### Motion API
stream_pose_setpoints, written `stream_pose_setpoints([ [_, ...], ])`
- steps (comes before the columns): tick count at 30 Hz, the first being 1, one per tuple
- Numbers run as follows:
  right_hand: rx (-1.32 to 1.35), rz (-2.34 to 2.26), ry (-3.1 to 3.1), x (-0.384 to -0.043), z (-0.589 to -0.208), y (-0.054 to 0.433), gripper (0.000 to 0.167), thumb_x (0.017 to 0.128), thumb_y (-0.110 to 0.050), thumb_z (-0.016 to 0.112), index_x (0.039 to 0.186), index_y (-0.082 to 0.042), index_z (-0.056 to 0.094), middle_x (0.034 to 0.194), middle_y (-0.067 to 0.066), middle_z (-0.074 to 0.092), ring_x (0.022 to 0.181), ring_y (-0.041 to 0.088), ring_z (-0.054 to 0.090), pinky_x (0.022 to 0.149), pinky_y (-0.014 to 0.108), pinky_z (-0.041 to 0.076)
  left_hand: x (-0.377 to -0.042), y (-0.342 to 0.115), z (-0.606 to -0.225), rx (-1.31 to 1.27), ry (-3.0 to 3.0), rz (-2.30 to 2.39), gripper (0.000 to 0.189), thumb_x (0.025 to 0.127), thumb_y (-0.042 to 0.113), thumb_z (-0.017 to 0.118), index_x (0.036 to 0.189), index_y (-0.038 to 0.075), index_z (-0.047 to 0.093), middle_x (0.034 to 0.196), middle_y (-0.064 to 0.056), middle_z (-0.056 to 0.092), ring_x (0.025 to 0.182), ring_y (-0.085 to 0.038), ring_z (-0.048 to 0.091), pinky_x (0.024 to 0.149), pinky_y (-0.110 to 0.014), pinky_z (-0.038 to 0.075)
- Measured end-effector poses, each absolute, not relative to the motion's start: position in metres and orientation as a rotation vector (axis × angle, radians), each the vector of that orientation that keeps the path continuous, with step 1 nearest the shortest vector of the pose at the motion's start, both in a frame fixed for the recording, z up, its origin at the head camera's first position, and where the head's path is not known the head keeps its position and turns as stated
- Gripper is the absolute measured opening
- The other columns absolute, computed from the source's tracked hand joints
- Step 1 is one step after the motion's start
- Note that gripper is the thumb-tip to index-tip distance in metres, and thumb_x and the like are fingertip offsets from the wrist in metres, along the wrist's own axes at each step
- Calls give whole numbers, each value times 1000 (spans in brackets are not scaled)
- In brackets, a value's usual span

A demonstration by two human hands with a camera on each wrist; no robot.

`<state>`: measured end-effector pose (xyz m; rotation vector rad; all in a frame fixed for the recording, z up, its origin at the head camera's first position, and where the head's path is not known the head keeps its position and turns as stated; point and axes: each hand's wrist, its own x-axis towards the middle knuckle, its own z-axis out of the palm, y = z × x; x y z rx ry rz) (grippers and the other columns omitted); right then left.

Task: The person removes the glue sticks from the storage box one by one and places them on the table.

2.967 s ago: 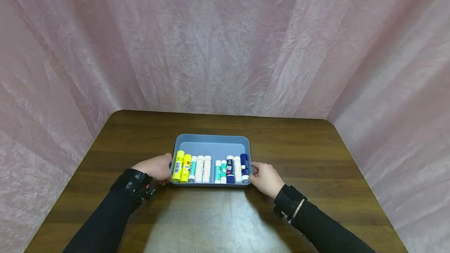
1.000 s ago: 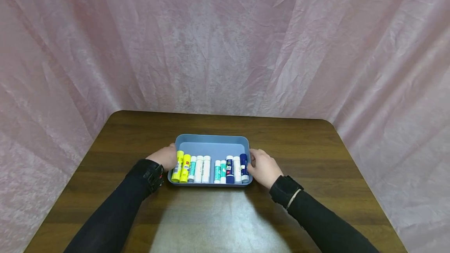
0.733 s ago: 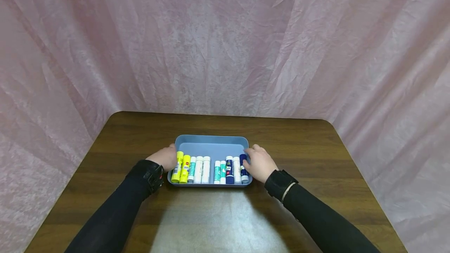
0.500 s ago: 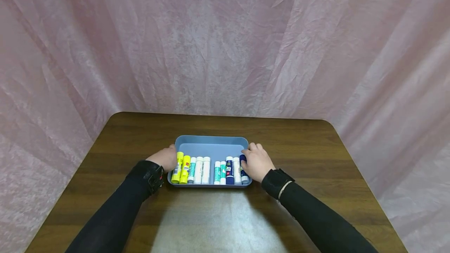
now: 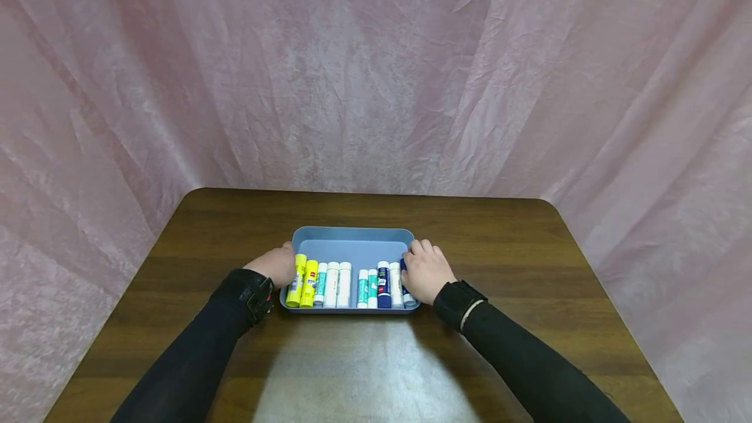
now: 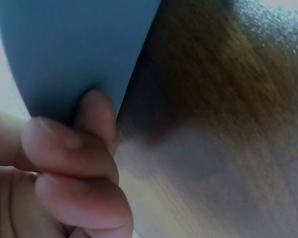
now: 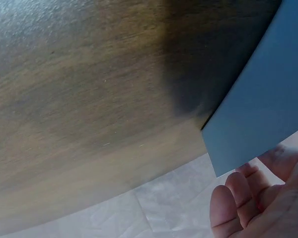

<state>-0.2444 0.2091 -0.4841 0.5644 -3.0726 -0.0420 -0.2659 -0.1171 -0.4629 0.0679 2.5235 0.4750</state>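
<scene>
A blue-grey tray [image 5: 352, 234] lies on the wooden table with a row of glue sticks along its near side. At the left end are two yellow glue sticks [image 5: 308, 284], then teal-and-white and plain white glue sticks [image 5: 344, 284]. Towards the right lie a navy-and-white glue stick [image 5: 384, 284] and another navy one [image 5: 408, 299], partly covered by my right hand. My left hand [image 5: 275, 265] grips the tray's left side, fingers curled against the outer wall. My right hand [image 5: 427, 271] spreads over the right rim, fingers loosely bent near the far corner in the right wrist view.
The brown wooden table [image 5: 499, 240] extends around the tray on every side, with a bright glare patch in front. Pink curtains [image 5: 364, 83] hang behind the table and at both sides.
Both hands have shifted forward along the tray's sides since three seconds ago. More recently the right hand has moved left over the rim, covering the end navy glue stick. The tray has barely moved.
</scene>
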Motion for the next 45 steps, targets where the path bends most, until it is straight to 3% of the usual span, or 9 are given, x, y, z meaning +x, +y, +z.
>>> stream_pose_setpoints([
  [13,559,-6,-3107,-242,-483,208,43,95,-35,67,124,-3,67,123,12,60,113,28,51,100,44,45,-266,-116,-462,53,2515,480,61,102,9,41,153,-14,16,109,-18,58,94,-29,58,80,-39,49],
  [23,577,67,-3079,-238,-481,209,41,94,-34,69,120,-3,68,120,12,61,112,29,52,99,45,45,-265,-116,-460,54,2515,479,62,103,11,41,154,-14,15,115,-21,58,97,-30,58,86,-42,49],
  [32,588,118,-3081,-233,-472,207,41,94,-35,70,125,-8,67,124,14,62,115,30,52,102,47,43,-262,-116,-456,62,2515,494,62,102,9,40,154,-15,14,119,-23,58,100,-31,57,90,-44,48],
  [45,648,109,-3030,-229,-474,204,39,94,-35,67,128,-16,65,107,7,75,95,24,58,90,43,43,-262,-116,-458,53,2509,506,62,102,10,41,154,-14,15,122,-24,58,100,-31,58,90,-45,48],
])
